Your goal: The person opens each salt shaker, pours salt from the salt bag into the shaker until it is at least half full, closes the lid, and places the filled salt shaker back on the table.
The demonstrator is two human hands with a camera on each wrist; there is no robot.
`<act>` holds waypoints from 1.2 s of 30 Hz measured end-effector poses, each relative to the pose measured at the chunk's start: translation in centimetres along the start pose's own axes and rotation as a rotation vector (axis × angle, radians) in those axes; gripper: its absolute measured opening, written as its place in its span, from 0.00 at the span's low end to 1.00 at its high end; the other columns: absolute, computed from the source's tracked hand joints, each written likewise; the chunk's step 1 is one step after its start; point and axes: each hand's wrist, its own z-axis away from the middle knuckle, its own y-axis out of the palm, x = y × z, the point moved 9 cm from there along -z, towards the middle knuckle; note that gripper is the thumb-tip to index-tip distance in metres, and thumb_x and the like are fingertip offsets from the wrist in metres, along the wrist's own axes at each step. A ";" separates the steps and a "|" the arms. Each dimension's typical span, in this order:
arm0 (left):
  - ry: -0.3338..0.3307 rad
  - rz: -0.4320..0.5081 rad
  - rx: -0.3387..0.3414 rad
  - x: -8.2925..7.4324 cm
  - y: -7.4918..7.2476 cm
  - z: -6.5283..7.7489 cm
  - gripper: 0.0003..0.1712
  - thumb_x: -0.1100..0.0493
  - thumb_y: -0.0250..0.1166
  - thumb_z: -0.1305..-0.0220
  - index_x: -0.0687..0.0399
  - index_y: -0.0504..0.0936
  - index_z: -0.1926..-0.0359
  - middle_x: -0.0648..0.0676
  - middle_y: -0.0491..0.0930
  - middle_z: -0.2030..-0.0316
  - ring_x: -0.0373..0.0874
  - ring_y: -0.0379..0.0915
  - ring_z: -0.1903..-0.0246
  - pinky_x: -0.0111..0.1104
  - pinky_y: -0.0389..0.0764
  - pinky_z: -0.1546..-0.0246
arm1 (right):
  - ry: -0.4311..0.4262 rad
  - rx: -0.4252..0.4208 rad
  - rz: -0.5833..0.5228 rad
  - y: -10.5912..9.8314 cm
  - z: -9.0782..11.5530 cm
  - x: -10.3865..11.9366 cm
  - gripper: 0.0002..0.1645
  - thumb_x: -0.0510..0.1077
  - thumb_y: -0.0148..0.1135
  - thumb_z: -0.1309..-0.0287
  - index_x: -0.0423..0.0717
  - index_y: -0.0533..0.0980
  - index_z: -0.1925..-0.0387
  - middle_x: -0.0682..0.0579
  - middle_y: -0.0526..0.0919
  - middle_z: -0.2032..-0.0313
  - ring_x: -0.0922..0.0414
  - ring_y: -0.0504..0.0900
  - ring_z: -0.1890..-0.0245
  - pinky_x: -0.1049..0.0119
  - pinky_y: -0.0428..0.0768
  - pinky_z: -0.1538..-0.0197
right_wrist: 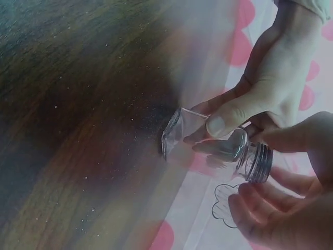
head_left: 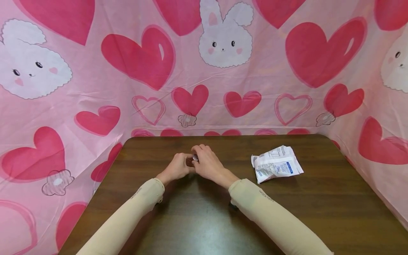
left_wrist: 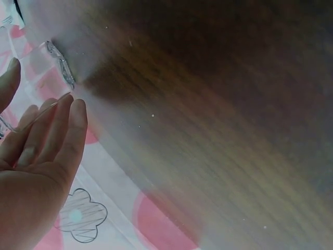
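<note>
Holds a clear bottle (right_wrist: 195, 156) between both hands, toward the far side of the brown table (head_left: 197, 219).

Grips the body with the left hand (head_left: 178, 165), thumb against one side, fingers along the other; curls the right hand (head_left: 207, 164) round the ringed top (right_wrist: 258, 162). Cannot tell there between cap and bare thread, nor how firmly pressed. Hides the bottle almost wholly behind the hands in the head view; shows in the gap just a dark sliver and a pale disc. Has the base close to the table, touching or just clear, impossible to tell. Cuts off the top at the edge of the left wrist view. Includes a white packet (head_left: 277, 164) at right, well apart, in print mostly too small to read.
</note>
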 end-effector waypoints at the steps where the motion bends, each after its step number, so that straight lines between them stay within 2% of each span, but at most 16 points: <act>1: -0.002 -0.005 -0.002 0.0 0.0 0.0 0.16 0.65 0.82 0.46 0.60 0.90 0.56 0.50 0.89 0.64 0.39 0.82 0.67 0.35 0.84 0.61 | 0.003 -0.005 0.001 0.0 0.0 0.0 0.24 0.45 0.72 0.34 0.40 0.77 0.41 0.44 0.80 0.48 0.46 0.77 0.48 0.49 0.79 0.46; 5: -0.001 -0.021 -0.011 0.0 -0.1 -0.1 0.17 0.66 0.82 0.47 0.60 0.90 0.55 0.50 0.89 0.62 0.39 0.80 0.65 0.36 0.83 0.59 | 0.033 -0.035 0.065 -0.1 0.0 -0.3 0.33 0.57 0.75 0.37 0.38 0.77 0.42 0.43 0.80 0.50 0.46 0.78 0.50 0.49 0.80 0.48; 10: 0.018 -0.022 -0.015 -0.3 -0.1 0.0 0.17 0.63 0.83 0.45 0.59 0.90 0.54 0.50 0.89 0.60 0.40 0.80 0.64 0.36 0.84 0.58 | 0.067 -0.052 0.125 -0.1 -0.2 -0.7 0.33 0.66 0.76 0.41 0.40 0.79 0.57 0.48 0.77 0.62 0.50 0.77 0.61 0.51 0.80 0.57; 13: 0.027 -0.022 -0.016 -0.7 -0.2 0.1 0.16 0.61 0.83 0.46 0.58 0.90 0.56 0.48 0.89 0.62 0.40 0.80 0.66 0.36 0.83 0.60 | 0.071 -0.041 0.105 -0.1 -0.2 -0.8 0.30 0.64 0.76 0.40 0.41 0.78 0.61 0.49 0.76 0.65 0.51 0.76 0.63 0.54 0.79 0.60; 17: 0.030 -0.024 -0.015 -0.9 -0.3 0.1 0.15 0.61 0.84 0.46 0.57 0.90 0.58 0.46 0.88 0.66 0.39 0.78 0.69 0.35 0.82 0.63 | 0.072 -0.020 0.044 -0.1 -0.3 -0.8 0.21 0.55 0.75 0.36 0.40 0.80 0.60 0.48 0.76 0.64 0.51 0.76 0.62 0.56 0.79 0.59; 21: 0.021 -0.010 -0.013 -0.9 -0.4 0.2 0.14 0.63 0.83 0.46 0.57 0.90 0.59 0.46 0.88 0.67 0.39 0.78 0.69 0.34 0.82 0.64 | 0.053 0.002 -0.017 0.0 -0.2 -0.3 0.14 0.44 0.73 0.34 0.38 0.83 0.55 0.46 0.78 0.60 0.48 0.78 0.58 0.55 0.81 0.53; 25: 0.013 -0.001 -0.006 -0.7 -0.2 0.2 0.14 0.65 0.82 0.46 0.59 0.90 0.58 0.48 0.88 0.66 0.38 0.81 0.69 0.34 0.83 0.64 | 0.038 0.012 -0.045 -0.1 0.0 0.1 0.15 0.40 0.71 0.34 0.35 0.82 0.49 0.43 0.80 0.55 0.46 0.80 0.54 0.53 0.81 0.48; 28: 0.004 -0.009 -0.005 -0.4 -0.1 0.1 0.14 0.67 0.81 0.46 0.60 0.89 0.58 0.49 0.88 0.66 0.38 0.79 0.69 0.34 0.82 0.64 | 0.048 0.007 -0.034 -0.2 0.0 0.1 0.22 0.43 0.72 0.35 0.34 0.80 0.45 0.41 0.80 0.53 0.46 0.80 0.53 0.52 0.82 0.48; 30: -0.005 -0.016 -0.004 -0.3 -0.1 0.0 0.15 0.68 0.80 0.46 0.60 0.89 0.57 0.49 0.88 0.66 0.39 0.78 0.69 0.34 0.82 0.62 | 0.064 -0.007 -0.015 -0.3 0.0 -0.1 0.25 0.48 0.73 0.35 0.34 0.79 0.46 0.42 0.80 0.54 0.46 0.80 0.54 0.53 0.82 0.50; 33: -0.008 -0.021 -0.007 -0.3 -0.1 0.0 0.15 0.67 0.81 0.47 0.59 0.90 0.57 0.48 0.88 0.65 0.40 0.76 0.69 0.36 0.83 0.61 | 0.088 -0.027 0.015 -0.4 0.0 -0.4 0.27 0.55 0.75 0.37 0.36 0.79 0.52 0.43 0.79 0.59 0.48 0.79 0.58 0.54 0.82 0.54; 36: -0.005 -0.027 -0.005 -0.4 -0.1 0.0 0.14 0.64 0.82 0.46 0.57 0.90 0.58 0.47 0.88 0.66 0.40 0.77 0.68 0.36 0.82 0.60 | 0.109 -0.037 0.018 -0.3 0.0 -0.6 0.24 0.56 0.76 0.37 0.39 0.78 0.60 0.46 0.77 0.64 0.49 0.77 0.61 0.56 0.80 0.58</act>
